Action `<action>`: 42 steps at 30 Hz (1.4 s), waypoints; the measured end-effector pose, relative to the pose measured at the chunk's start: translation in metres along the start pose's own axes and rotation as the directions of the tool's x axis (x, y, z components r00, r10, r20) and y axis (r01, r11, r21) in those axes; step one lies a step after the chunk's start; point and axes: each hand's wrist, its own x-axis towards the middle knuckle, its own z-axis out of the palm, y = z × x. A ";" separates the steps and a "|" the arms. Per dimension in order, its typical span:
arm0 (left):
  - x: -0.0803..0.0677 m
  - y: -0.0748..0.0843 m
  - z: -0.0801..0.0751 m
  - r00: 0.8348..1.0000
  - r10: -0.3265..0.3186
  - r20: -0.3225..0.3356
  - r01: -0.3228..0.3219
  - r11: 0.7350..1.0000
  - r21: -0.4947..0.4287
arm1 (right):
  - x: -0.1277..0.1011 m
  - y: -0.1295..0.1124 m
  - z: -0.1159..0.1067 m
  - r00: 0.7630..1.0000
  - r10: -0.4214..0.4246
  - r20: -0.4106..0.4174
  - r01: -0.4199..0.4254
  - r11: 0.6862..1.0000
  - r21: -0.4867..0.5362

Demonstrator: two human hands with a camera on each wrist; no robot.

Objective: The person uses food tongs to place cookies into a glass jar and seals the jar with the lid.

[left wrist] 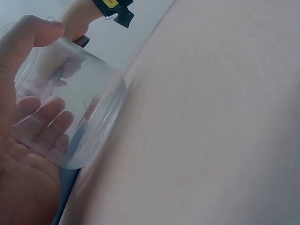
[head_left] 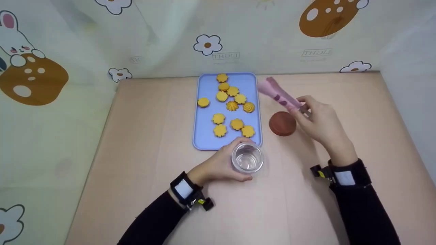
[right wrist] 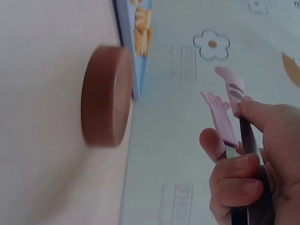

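My left hand [head_left: 226, 163] grips a clear jar [head_left: 247, 158] with no lid on it, near the front right corner of a blue tray [head_left: 207, 136]. In the left wrist view, fingers and thumb wrap round the jar [left wrist: 89, 103], and nothing shows inside it. My right hand [head_left: 322, 119] holds pink-tipped tongs [head_left: 277, 95] above the table, right of the tray. The right wrist view shows the two pink tips of the tongs [right wrist: 222, 117] apart, with nothing between them. Several yellow flower-shaped cookies [head_left: 232, 91] lie on the tray.
A round reddish-brown lid [head_left: 282, 123] lies on the table [head_left: 153, 136] right of the tray, below the tongs. A patterned curtain [head_left: 163, 41] hangs behind the table's back edge and along the left side. A pale wall or sheet [head_left: 412, 85] borders the right.
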 end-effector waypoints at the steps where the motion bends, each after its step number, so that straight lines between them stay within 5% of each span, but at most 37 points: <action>1: 0.000 0.000 0.000 1.000 -0.002 -0.002 0.002 1.000 -0.001 | 0.000 -0.004 0.003 1.000 -0.026 0.003 0.027 1.000 -0.014; 11: -0.002 0.000 0.004 0.999 -0.032 0.012 0.032 0.999 -0.010 | -0.008 -0.033 0.010 0.985 -0.042 0.166 0.063 0.990 -0.124; 17: -0.003 0.000 0.004 0.999 -0.033 0.021 0.033 0.999 -0.016 | 0.014 -0.044 0.009 0.969 -0.042 0.242 0.094 0.974 -0.205; 22: -0.003 0.000 0.003 0.999 -0.044 0.022 0.045 0.999 -0.029 | 0.035 -0.046 0.022 0.955 0.048 0.293 0.024 0.971 -0.238; 32: -0.002 -0.005 0.002 1.000 0.001 0.001 -0.001 1.000 -0.017 | 0.052 -0.032 0.047 0.933 0.177 0.313 -0.132 0.978 -0.159; 42: 0.000 -0.005 0.001 1.000 0.012 0.015 -0.011 0.999 -0.037 | 0.048 -0.028 0.057 0.928 0.191 0.320 -0.160 0.980 -0.120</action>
